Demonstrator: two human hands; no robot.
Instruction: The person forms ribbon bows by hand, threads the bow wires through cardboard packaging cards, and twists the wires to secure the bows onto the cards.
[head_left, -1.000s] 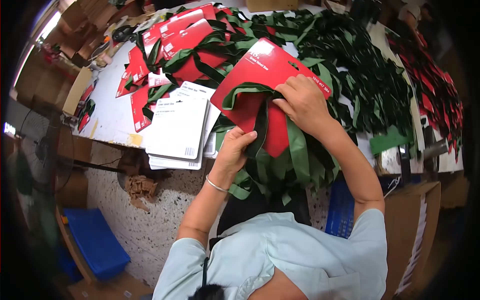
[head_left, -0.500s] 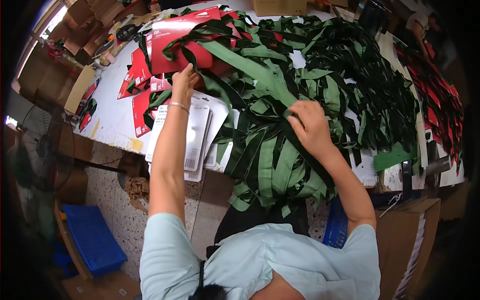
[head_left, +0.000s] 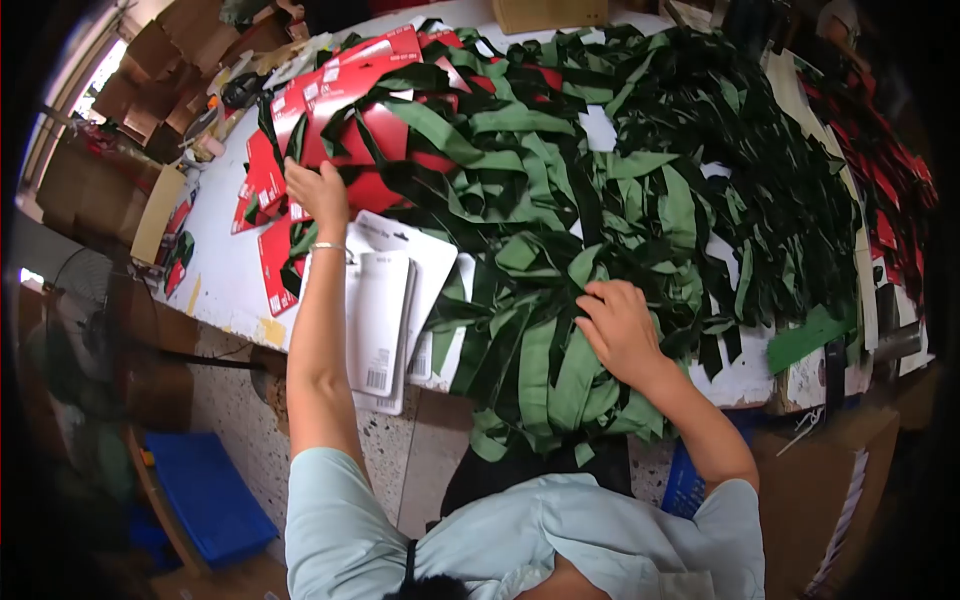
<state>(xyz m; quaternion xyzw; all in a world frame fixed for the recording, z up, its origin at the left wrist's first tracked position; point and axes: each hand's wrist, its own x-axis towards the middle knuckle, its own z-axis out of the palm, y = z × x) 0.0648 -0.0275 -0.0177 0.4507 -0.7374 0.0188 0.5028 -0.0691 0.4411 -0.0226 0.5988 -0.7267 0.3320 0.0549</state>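
Note:
My left hand (head_left: 318, 195) is at the near left edge of a pile of red printed cards (head_left: 345, 105), its fingers stretched out and apart by the cards. Green ribbon strips are looped over and among these cards. My right hand (head_left: 622, 325) rests on a thick bunch of green ribbons (head_left: 535, 375) hanging over the table's front edge. Its thumb and fingers are bent in around a ribbon there, with the fingertips partly hidden. White card backs with barcodes (head_left: 378, 310) lie stacked beside my left forearm.
Dark green ribbons (head_left: 740, 180) cover the right half of the white table (head_left: 225, 265). More red cards (head_left: 895, 200) hang beyond a divider at the right. A cardboard box (head_left: 550, 14) stands at the back. A fan (head_left: 90, 300) and blue crate (head_left: 210, 495) are at the left.
My left hand has moved left, and the ribbon stretched between my hands now lies slack across the red cards. My right hand has moved down onto the ribbon bunch.

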